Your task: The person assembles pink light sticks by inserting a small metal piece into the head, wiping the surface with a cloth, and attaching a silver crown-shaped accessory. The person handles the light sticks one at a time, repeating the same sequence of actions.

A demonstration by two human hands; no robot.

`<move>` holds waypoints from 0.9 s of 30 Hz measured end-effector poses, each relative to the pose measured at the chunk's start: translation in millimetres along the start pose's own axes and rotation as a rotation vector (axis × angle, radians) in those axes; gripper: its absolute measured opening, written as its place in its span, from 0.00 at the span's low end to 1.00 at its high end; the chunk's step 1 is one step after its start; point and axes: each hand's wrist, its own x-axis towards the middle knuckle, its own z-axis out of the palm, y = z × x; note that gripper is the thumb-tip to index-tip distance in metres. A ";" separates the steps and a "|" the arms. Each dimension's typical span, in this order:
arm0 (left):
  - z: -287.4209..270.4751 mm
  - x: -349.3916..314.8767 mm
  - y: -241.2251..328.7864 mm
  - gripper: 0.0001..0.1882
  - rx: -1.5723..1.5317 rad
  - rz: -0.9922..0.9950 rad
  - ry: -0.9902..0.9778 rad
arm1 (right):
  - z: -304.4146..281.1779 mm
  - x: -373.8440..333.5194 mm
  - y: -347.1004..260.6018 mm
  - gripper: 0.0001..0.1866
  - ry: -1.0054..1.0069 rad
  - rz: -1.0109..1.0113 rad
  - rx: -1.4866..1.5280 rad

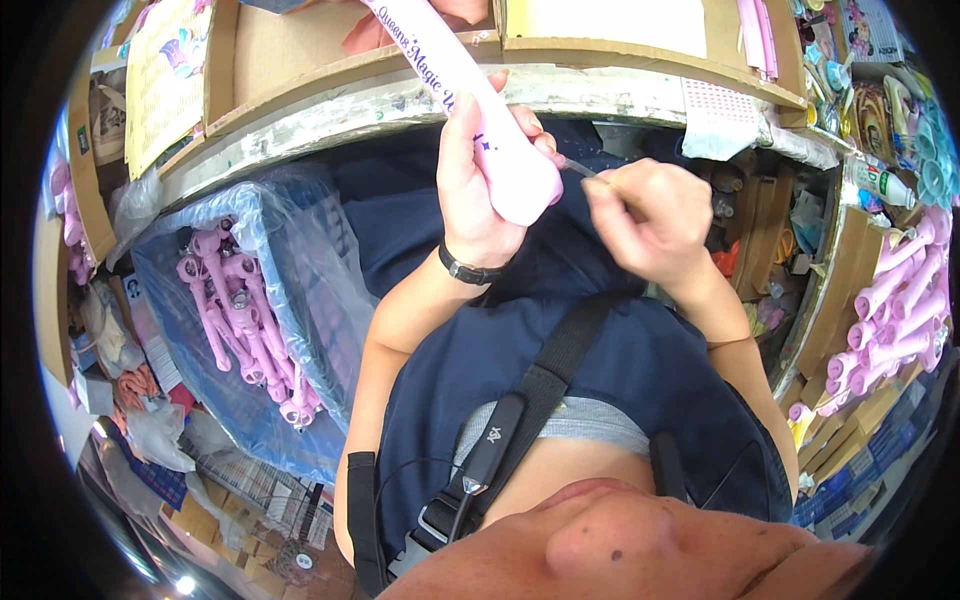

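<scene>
My left hand (470, 205) is wrapped round a long pale pink plastic wand part (505, 155), its rounded end toward me and dark lettering along its side. The shaft runs up past the frame's top edge. To its right, my right hand (650, 215) is closed, with fingertips pinched on a thin, see-through stick-like tool (577, 167). The tip of that tool meets or nearly meets the wand part's side, close to my left fingertips; contact is hard to tell. What kind of tool it is stays unclear, since my fingers cover most of it.
Left of my lap stands a blue plastic-lined bin (300, 310) with pink wand parts (240, 310) in it. A worn table edge (380, 105) with cardboard trays runs ahead. Pink tubes (900, 300) are piled at right, near a white bottle (880, 184).
</scene>
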 end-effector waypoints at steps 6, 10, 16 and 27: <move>-0.9 -3.1 3.0 0.25 0.019 -0.004 -0.002 | 0.7 3.4 0.1 0.08 -0.030 -0.066 -0.016; 0.1 -6.3 5.4 0.22 -0.017 -0.001 0.013 | 2.4 4.9 -3.3 0.08 -0.092 -0.298 0.131; 0.7 -10.7 10.8 0.23 -0.043 -0.020 0.007 | 5.4 4.7 -2.5 0.08 -0.103 -0.293 0.183; -0.1 -16.0 16.8 0.25 -0.073 -0.051 -0.030 | -0.7 12.9 -9.6 0.08 -0.108 -0.184 0.119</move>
